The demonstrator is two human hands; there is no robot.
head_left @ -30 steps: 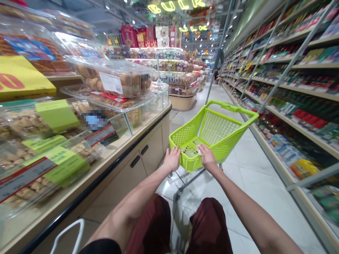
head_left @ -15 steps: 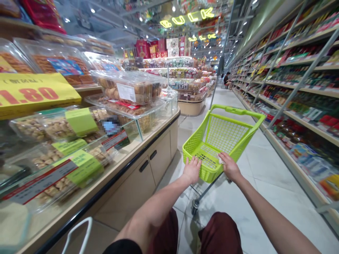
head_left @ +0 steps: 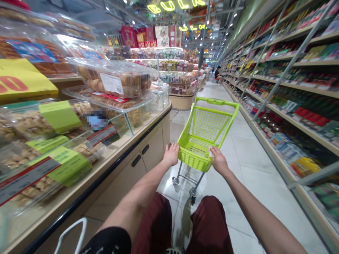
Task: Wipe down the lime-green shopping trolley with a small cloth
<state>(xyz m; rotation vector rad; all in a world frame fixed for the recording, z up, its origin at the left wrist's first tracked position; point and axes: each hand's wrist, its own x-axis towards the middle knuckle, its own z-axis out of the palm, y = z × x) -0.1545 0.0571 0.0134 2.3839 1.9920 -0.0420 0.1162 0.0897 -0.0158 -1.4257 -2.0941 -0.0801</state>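
A bright green shopping cart (head_left: 196, 160) with a mesh basket stands on the tiled floor in front of my knees. At the left corner of its near rim is my left hand (head_left: 171, 154), fingers spread and nothing visible in it. My right hand (head_left: 218, 159) is at the near right corner, its fingers curled on something white and small, maybe tissue (head_left: 211, 152), beside the basket rim. The cart's handle (head_left: 217, 101) is at the far end, away from both hands.
On the left runs a display counter (head_left: 148, 135) with plastic boxes of snacks (head_left: 113, 79) and a yellow price sign (head_left: 23, 79). Tall stocked shelves (head_left: 304, 84) line the right side. Farther down the aisle a person (head_left: 217, 74) sits near the shelves.
The cart has turned to face more squarely away from me and sits lower-left in view. My left hand has moved from over the near rim to its left corner; the view has shifted right.
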